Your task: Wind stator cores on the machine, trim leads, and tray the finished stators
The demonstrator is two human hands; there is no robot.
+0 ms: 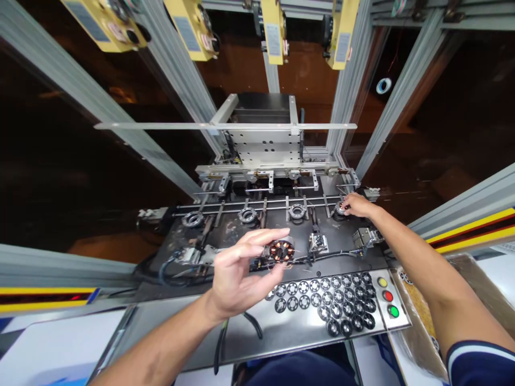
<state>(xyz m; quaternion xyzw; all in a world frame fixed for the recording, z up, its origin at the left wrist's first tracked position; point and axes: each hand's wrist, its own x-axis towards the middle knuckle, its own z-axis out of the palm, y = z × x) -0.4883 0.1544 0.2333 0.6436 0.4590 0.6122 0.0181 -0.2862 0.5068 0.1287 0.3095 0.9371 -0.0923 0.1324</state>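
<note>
My left hand (241, 271) is raised over the front of the machine, thumb and fingers pinching a round motor stator (282, 251) with copper windings and thin wire ends sticking out. At the far right fixture (340, 215), my right hand (359, 206) reaches down with its fingers closed on another stator (343, 207), which they partly cover. Three more ring fixtures stand in the same row: one at left (193, 219), one at left of centre (248, 216) and one at right of centre (297, 212).
Several black-and-silver slotted cores (336, 310) lie in rows on the metal front ledge (181, 332). Beside them is a button panel (382, 308). A lined box (420, 311) stands at right. Yellow units (275, 32) hang above; yellow-striped sensor bars (44, 298) flank the opening.
</note>
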